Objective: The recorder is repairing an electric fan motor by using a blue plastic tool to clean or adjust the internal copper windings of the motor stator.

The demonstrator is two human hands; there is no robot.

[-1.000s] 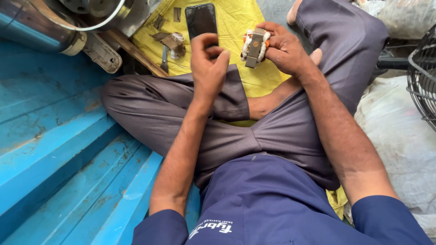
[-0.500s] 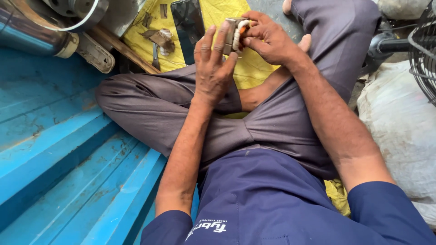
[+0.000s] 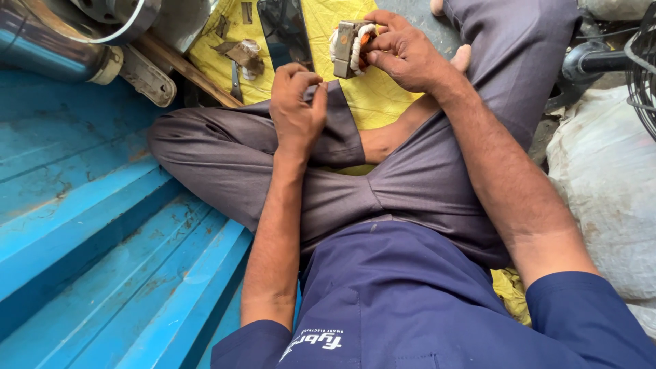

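Far left: blue ribbed panel, steel cylinder above.
Yellow cloth on floor carries small metal parts and dark phone.
Left hand rests on knee, fingers curled loosely, grasping nothing visible.
Right hand raised over cloth, fingers clamped on small wound coil block, white tape round metal core.
Judgement: steady block with both hands, keep winding facing up, avoid snagging wire or tape.
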